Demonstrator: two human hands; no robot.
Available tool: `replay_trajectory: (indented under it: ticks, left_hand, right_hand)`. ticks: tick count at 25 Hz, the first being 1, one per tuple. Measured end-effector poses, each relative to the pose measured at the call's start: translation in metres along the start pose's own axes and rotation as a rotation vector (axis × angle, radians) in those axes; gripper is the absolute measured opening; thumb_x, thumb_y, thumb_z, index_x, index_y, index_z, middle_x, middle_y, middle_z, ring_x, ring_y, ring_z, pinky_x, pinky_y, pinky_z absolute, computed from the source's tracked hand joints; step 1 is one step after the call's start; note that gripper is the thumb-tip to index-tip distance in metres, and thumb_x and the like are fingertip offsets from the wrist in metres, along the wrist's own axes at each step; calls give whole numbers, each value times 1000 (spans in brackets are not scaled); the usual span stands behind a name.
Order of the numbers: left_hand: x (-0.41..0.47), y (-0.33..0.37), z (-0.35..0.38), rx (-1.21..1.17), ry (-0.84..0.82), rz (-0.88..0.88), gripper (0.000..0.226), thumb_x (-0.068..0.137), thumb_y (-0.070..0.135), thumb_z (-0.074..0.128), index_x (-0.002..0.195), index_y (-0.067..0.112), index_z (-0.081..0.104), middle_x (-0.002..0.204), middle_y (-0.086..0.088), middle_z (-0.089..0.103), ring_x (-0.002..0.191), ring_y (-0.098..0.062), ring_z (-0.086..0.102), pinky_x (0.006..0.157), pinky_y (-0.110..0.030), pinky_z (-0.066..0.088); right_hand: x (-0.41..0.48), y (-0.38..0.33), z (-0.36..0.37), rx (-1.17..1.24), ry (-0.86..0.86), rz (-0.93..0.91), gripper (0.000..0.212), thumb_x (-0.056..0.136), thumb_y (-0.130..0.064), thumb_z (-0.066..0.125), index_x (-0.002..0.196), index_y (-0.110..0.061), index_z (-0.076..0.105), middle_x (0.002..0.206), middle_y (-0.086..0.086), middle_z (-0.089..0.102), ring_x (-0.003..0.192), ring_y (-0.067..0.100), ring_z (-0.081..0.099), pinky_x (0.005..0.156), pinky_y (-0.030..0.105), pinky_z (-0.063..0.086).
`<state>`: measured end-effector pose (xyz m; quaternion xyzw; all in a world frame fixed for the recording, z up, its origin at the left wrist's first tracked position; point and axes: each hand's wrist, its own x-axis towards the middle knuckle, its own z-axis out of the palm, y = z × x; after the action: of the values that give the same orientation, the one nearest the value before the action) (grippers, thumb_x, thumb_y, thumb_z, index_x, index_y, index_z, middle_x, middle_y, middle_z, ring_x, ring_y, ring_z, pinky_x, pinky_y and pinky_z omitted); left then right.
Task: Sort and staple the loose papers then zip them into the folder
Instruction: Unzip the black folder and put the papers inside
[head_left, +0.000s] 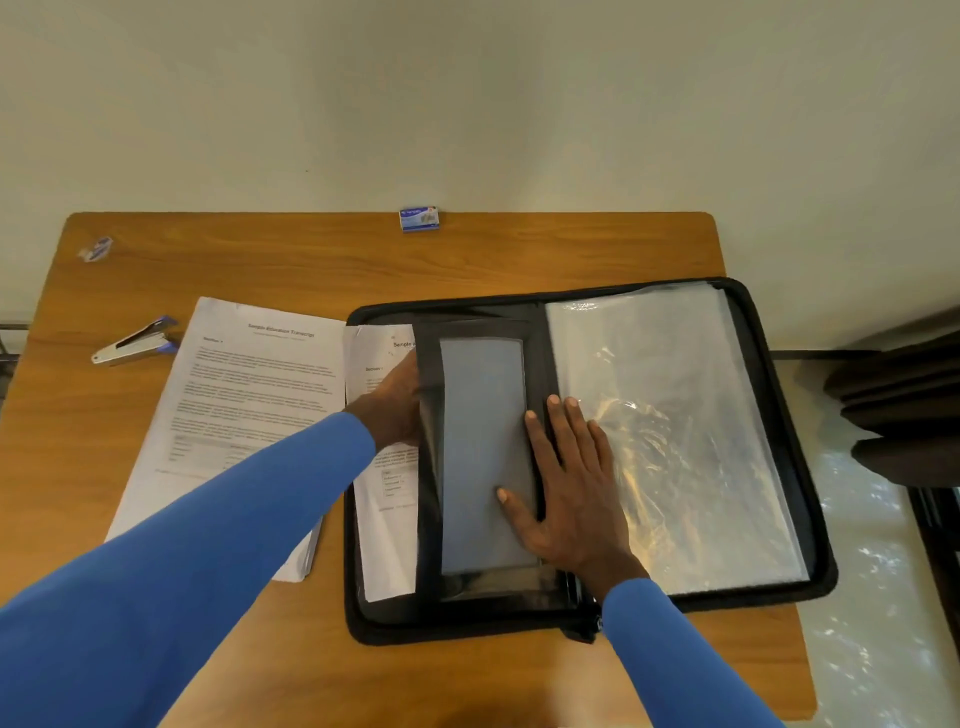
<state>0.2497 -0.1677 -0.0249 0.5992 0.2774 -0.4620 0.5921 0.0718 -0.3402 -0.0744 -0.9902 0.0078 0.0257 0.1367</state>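
Note:
A black zip folder (810, 545) lies open on the wooden table, with clear plastic sleeves (691, 441) on its right half and a black inner pocket panel (483, 457) on its left half. A stapled paper set (387, 535) sits partly tucked under that pocket panel. My left hand (395, 410) rests on this paper at the panel's left edge, its fingertips hidden under the panel. My right hand (571, 488) lies flat with straight fingers on the folder's spine and pocket. A second paper stack (244, 405) lies left of the folder.
A stapler (137, 344) lies at the left of the table, beside the paper stack. A small blue staple box (419, 219) sits at the far edge. A crumpled wrapper (96, 249) lies at the far left corner. Dark furniture stands to the right.

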Motion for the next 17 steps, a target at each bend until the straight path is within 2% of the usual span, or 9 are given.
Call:
replay_trajectory:
  ticks: [4,7,9,12,15,17]
  left_hand:
    - [-1,1,0,63,-1,29,35,104,36,51,82,12,63,68,-7,70,58,-20,67,64,-32,47]
    - [-2,3,3,106,-10,0,37,104,32,52,76,11,61,65,-8,68,48,-18,67,60,-32,46]
    - [-1,4,3,123,0,-37,31,103,25,54,77,10,60,72,-10,65,59,-22,65,61,-32,47]
    - [9,1,-1,171,8,-11,26,105,14,51,80,8,57,81,-11,60,72,-21,58,61,-32,51]
    - [14,-1,-3,58,26,-39,25,101,31,59,92,10,66,94,-13,69,85,-27,65,76,-37,52]
    - [11,2,0,-5,51,-61,31,100,37,59,89,9,66,91,-12,69,83,-27,64,79,-37,52]
  right_hand:
    - [-1,-1,0,48,19,15,88,94,-66,50,162,-15,27,172,10,12,160,29,4,126,55,16]
    - [5,5,-4,151,76,16,79,94,-59,57,157,-15,39,169,8,25,158,26,16,124,53,23]
    - [9,11,-7,148,87,-14,76,95,-59,56,155,-14,43,166,9,31,156,26,22,123,51,26]
    - [9,11,-6,86,59,-52,81,93,-61,55,156,-12,41,166,12,29,156,30,22,123,50,24]
    - [7,10,-8,6,70,-67,83,90,-65,56,155,-13,44,164,13,34,155,32,26,120,55,26]
    - [12,13,-14,-51,119,-83,79,89,-66,58,147,-13,55,157,13,46,150,35,35,118,59,26]
